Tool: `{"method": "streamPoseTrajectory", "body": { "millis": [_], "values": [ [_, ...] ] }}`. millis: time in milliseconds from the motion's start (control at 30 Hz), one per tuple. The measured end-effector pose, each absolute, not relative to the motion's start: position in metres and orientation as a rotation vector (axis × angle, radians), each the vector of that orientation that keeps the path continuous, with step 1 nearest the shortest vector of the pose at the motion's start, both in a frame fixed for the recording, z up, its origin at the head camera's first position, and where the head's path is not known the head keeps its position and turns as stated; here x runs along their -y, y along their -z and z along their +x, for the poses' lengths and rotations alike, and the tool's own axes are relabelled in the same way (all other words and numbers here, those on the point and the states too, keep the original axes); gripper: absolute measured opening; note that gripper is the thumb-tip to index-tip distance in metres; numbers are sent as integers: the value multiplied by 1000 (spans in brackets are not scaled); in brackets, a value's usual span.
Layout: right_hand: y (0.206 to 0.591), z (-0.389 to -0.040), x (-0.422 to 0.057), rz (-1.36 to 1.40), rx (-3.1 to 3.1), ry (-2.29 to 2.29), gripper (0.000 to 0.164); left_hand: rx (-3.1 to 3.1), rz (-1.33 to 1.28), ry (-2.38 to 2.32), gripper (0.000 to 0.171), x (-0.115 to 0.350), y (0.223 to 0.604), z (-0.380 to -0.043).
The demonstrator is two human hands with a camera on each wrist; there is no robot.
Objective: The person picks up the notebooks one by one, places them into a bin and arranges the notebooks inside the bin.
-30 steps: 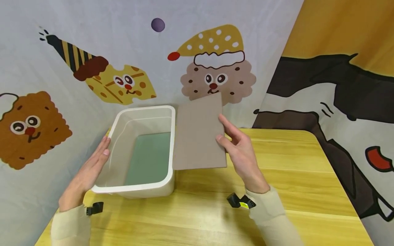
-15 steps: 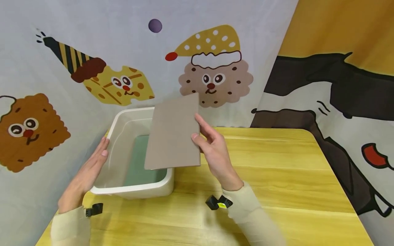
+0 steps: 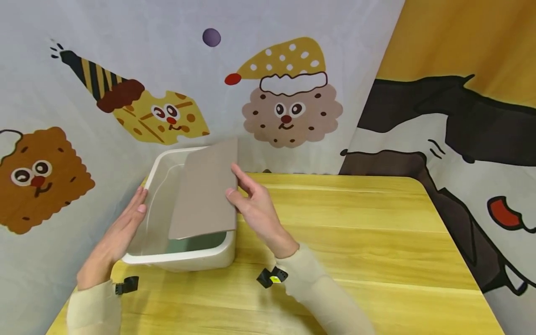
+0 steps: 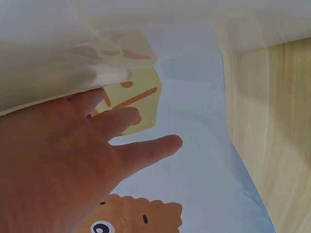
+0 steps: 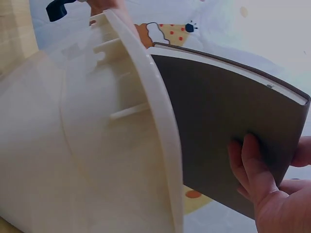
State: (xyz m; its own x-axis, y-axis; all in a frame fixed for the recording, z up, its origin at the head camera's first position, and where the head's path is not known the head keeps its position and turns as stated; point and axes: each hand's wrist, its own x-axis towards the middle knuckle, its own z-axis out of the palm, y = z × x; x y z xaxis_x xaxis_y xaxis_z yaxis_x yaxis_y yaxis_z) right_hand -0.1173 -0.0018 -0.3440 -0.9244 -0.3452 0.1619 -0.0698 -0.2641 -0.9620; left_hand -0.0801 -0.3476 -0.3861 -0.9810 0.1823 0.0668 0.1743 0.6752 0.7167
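Observation:
A taupe hardcover notebook is tilted above the right part of a white plastic bin. My right hand pinches its right edge, thumb on the upper cover and fingers beneath. Dark cover and white page edges of the notebook show in the right wrist view. My left hand rests with straight fingers against the bin's left outer wall. Something flat and green lies on the bin's floor, mostly hidden under the notebook.
The bin stands on a yellow wood-grain table, near its left edge. Behind hangs a white cloth printed with cartoon snacks. A black wrist camera sits at the left cuff, another camera at the right.
My right hand has carried the notebook leftward from beside the bin to over its opening, tipping its left side lower. The left hand has stayed at the bin's wall.

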Motion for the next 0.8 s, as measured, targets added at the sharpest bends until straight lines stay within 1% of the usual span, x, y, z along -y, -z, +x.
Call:
{"method": "streamPoseTrajectory", "body": {
  "millis": [233, 800],
  "values": [
    [345, -124, 20, -479, -1909, 2229, 61, -2874, 276, -1194, 60, 347, 384, -80],
    [351, -137, 55, -659, -2212, 1886, 61, -2885, 269, -1145, 61, 346, 383, -81]
  ]
}}
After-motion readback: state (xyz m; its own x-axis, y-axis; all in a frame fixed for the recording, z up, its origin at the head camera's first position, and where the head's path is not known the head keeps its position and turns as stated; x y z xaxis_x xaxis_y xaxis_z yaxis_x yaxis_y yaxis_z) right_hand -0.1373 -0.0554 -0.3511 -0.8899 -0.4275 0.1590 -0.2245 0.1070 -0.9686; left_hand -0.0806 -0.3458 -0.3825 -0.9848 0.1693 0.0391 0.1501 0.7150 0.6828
